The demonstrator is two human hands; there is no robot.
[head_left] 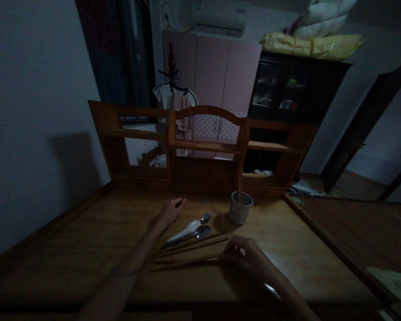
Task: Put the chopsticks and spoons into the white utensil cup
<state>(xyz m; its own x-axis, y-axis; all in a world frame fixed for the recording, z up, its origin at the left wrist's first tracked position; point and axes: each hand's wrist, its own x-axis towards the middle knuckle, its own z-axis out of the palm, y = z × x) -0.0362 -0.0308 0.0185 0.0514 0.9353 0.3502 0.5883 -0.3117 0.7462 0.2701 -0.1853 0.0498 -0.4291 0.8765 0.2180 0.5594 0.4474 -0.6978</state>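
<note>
Behind the cup, beyond the desk, stand a pink wardrobe (212, 71) and, farther right, a dark cabinet (296, 89). The wooden desk (120, 223) bears the cup, and its shelf unit (205, 145) rises just behind it. Left of the cup, the left hand (169, 212) is low over the desk, fingers loosely curled; whether it grips anything, I cannot tell. On the near side of the cup, the right hand (245, 253) pinches the right end of a thin chopstick (190, 259), which points left. The white cup (239, 209) itself holds upright chopsticks (240, 185). Two loose chopsticks (192, 245) lie left of the cup and nearer the camera. Also left of it lie a white spoon (189, 229), a larger metal spoon (202, 231) just on its near side, and the smallest, a metal teaspoon (206, 218), its handle mostly hidden
</note>
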